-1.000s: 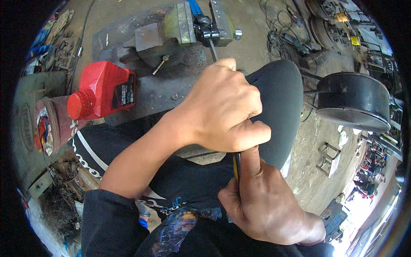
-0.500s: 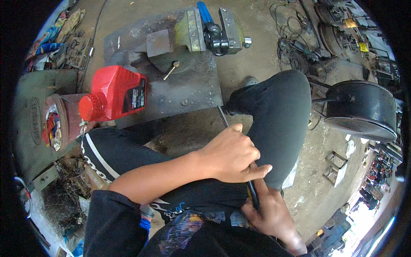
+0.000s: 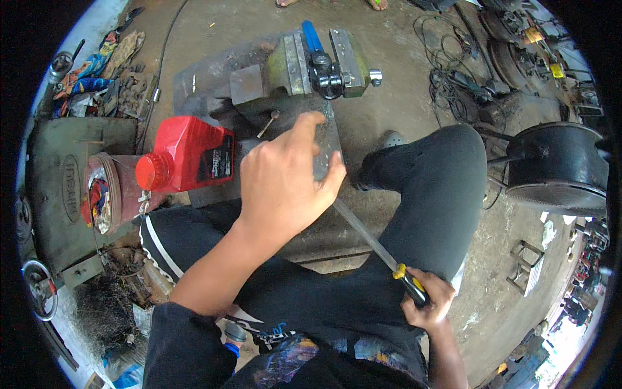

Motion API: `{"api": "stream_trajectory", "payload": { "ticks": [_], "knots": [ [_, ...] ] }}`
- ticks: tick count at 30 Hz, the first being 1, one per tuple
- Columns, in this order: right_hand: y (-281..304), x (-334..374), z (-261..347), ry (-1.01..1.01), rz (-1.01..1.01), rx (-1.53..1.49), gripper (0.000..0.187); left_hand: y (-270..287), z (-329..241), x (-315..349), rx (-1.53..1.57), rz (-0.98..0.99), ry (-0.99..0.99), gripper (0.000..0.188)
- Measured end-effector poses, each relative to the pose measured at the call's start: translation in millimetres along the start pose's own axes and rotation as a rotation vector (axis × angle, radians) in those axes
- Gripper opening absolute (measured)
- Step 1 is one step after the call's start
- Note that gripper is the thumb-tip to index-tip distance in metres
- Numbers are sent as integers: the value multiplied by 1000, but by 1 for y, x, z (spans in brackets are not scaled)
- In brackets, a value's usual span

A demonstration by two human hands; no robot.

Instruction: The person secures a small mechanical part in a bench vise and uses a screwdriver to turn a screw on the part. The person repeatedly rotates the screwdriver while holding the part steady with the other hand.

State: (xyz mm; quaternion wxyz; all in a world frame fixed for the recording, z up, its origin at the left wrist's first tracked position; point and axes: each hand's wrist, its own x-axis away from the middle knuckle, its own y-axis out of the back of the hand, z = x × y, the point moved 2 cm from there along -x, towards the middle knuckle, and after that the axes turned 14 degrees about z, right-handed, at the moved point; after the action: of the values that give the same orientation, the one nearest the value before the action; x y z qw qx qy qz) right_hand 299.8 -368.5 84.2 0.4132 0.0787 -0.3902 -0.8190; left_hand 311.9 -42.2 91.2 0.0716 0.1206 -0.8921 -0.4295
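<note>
My right hand (image 3: 431, 301) is closed around the black-and-yellow handle of a file (image 3: 366, 236). Its long grey blade slants up and left over my lap, the tip passing behind my other hand. Raised over the near edge of the metal plate is my left hand (image 3: 285, 175), thumb and forefinger spread, holding nothing. Beyond it stands a bench vise (image 3: 288, 68) with a black metal part (image 3: 326, 81) between its jaws; a blue bar (image 3: 312, 37) sticks up from that part. A small metal bolt-like piece (image 3: 269, 123) lies beside the vise.
A red plastic bottle (image 3: 188, 155) stands left of my left hand, next to a bucket of rags (image 3: 116, 194). To the right are a black drum-shaped object (image 3: 551, 159), a small metal stool frame (image 3: 525, 266) and tangled cables (image 3: 447, 84). Another person's bare feet (image 3: 378, 5) show at the top edge.
My left hand has come off the tool near my right hand and moved up and left, its fingers opening. The right hand has shifted slightly right, with the file now in plain sight.
</note>
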Motion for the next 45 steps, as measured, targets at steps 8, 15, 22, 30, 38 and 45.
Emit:
{"api": "stream_trajectory", "payload": {
  "ticks": [8, 15, 22, 30, 38, 45],
  "knots": [
    [-2, 12, -14, 98, -55, 143, 32, 0, -3, 10, -49, 142, 38, 35],
    [-6, 16, -28, 113, -76, 100, 30, 4, 12, -5, 193, 186, -3, 26],
    [-2, 22, -34, 110, 5, 146, 32, 8, -6, -10, 30, 163, -7, 56],
    [-2, 24, -36, 56, -24, 146, 34, 2, -9, -13, -25, 228, 7, 75],
    [-2, 26, -34, 65, 5, 152, 33, 1, -14, -20, -76, 373, 62, 84],
    [-6, 22, -32, 125, -49, 162, 30, 1, -17, -33, -197, 411, 101, 84]
  ]
}}
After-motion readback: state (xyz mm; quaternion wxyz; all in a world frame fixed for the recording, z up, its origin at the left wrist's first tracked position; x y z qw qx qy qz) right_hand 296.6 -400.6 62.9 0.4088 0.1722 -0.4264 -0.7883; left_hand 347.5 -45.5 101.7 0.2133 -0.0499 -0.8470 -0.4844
